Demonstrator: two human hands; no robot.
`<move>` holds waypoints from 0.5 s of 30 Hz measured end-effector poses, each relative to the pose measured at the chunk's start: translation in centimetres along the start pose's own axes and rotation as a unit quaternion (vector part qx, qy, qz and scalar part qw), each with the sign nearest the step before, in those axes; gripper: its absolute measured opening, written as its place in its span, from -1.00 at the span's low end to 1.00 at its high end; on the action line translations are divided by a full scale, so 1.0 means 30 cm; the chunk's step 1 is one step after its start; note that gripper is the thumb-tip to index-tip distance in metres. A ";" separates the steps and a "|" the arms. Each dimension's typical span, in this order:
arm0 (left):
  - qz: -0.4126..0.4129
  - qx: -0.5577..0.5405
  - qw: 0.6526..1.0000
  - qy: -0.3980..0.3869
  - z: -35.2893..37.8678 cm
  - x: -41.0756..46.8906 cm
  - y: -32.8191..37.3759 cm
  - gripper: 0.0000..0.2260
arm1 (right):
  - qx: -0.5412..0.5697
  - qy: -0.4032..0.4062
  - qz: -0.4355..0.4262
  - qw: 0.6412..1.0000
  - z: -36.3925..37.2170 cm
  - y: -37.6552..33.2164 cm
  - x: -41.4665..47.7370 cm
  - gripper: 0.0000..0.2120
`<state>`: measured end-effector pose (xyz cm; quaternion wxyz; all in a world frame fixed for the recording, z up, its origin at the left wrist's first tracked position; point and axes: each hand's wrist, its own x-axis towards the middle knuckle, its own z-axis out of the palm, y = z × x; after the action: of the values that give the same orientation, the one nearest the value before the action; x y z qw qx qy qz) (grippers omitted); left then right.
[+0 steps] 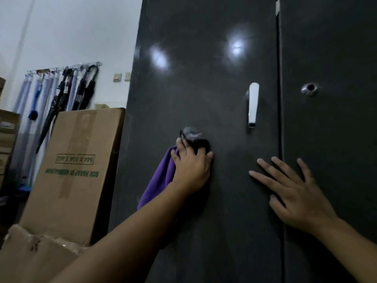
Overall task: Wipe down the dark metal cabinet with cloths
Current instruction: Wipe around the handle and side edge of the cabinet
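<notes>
The dark metal cabinet (204,78) fills the middle and right of the view, with two tall doors. My left hand (191,168) holds a bunched dark grey cloth (192,136) against the left door, its fingers curled over the cloth. A purple cloth (161,178) hangs from under the same hand. My right hand (293,193) lies flat on the door with fingers spread, near the seam between the doors, holding nothing.
A silver handle (253,105) sits on the left door above my hands. A round lock (310,88) is on the right door. Cardboard boxes (75,170) stand left of the cabinet. Umbrellas (61,99) hang from a wall rack.
</notes>
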<state>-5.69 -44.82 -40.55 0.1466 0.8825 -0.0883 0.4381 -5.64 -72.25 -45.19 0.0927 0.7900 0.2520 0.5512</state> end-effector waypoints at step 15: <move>0.259 0.038 0.956 0.131 0.130 -0.002 -0.008 -0.55 | 0.040 0.128 -0.001 0.991 0.060 0.005 -0.042 -0.48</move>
<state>-2.73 -45.91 -42.88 0.0044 0.7691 -0.2767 0.5761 -4.30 -72.77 -46.84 0.0290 0.7157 0.2846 0.6371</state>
